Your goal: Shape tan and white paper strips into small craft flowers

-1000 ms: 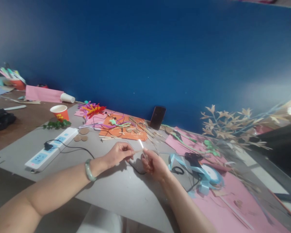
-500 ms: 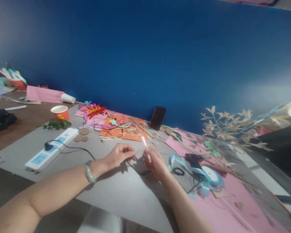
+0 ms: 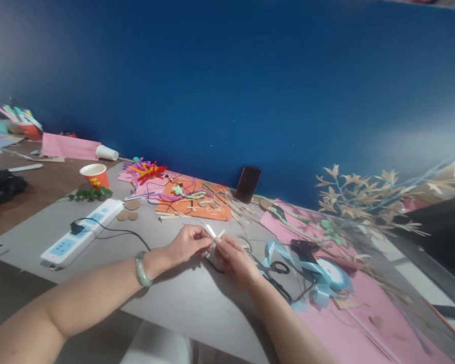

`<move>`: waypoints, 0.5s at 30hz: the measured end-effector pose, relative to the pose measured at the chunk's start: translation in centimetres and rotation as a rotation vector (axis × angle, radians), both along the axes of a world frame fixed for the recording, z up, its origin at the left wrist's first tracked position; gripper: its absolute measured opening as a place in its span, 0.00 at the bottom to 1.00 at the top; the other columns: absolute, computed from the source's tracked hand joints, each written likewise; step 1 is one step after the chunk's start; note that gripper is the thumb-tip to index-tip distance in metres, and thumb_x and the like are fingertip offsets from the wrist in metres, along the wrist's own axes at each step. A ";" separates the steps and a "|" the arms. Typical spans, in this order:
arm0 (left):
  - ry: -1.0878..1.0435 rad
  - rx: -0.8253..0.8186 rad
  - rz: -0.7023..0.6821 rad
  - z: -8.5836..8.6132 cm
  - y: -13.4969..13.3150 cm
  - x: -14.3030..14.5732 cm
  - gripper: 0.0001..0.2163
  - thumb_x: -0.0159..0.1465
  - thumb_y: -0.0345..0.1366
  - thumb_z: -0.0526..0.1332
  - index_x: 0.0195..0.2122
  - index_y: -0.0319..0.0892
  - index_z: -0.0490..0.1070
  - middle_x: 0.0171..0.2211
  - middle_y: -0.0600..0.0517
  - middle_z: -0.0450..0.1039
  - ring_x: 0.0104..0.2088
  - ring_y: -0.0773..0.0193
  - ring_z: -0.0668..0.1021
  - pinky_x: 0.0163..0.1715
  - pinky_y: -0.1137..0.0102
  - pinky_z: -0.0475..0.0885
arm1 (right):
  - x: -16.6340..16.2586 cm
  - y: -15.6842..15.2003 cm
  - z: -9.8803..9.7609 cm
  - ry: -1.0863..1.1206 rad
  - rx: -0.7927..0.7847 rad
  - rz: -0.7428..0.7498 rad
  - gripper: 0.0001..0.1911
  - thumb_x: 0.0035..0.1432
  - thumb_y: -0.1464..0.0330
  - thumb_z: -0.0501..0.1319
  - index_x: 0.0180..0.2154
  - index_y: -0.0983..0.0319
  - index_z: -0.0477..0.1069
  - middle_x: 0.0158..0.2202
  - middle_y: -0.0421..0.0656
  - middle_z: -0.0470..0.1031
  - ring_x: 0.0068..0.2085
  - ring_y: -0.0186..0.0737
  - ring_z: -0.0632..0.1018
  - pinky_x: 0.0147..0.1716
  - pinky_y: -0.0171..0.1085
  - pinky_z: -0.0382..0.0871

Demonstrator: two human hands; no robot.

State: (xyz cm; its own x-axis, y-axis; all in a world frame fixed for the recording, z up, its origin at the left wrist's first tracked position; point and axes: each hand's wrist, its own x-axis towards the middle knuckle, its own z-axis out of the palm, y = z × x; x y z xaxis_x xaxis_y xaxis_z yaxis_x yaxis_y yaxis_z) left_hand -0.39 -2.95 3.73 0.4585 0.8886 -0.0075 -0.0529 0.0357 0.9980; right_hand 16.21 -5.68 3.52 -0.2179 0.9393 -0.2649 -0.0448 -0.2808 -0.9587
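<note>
Over the grey board (image 3: 197,298) my two hands meet near the middle. My left hand (image 3: 187,242), with a green bangle on its wrist, pinches a thin pale stick (image 3: 219,235). My right hand (image 3: 233,255) is closed round a short white glue stick (image 3: 211,231) that points up and left, touching the pale stick. A black cord (image 3: 276,288) runs under my right hand toward the black glue gun (image 3: 301,247).
A white power strip (image 3: 81,232) lies at left with a plug in it. A red paper cup (image 3: 94,175), colourful pipe cleaners (image 3: 144,171) on orange paper (image 3: 191,202), a dark phone (image 3: 247,184), blue ribbon (image 3: 322,275), pink sheets (image 3: 349,328) and dried branches (image 3: 364,197) surround the hands.
My right hand has swung the white glue stick down and leftward, from pointing up to lying against my left hand's fingertips. The hands are now closer together.
</note>
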 end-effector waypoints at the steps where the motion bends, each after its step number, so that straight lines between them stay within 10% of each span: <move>1: -0.010 0.003 -0.003 0.0 0.1 0.0 0.09 0.55 0.37 0.62 0.23 0.36 0.69 0.19 0.53 0.69 0.19 0.73 0.69 0.19 0.77 0.63 | 0.0 0.0 0.1 0.060 -0.051 0.005 0.20 0.53 0.52 0.61 0.24 0.60 0.59 0.15 0.32 0.56 0.15 0.25 0.52 0.13 0.29 0.42; 15: -0.029 0.000 0.022 -0.8 1.0 -0.5 0.12 0.54 0.41 0.64 0.26 0.36 0.69 0.22 0.50 0.73 0.19 0.72 0.70 0.19 0.76 0.62 | 3.6 1.3 1.9 0.383 -0.195 -0.064 0.21 0.52 0.53 0.61 0.21 0.62 0.60 0.15 0.31 0.53 0.14 0.22 0.46 0.10 0.27 0.38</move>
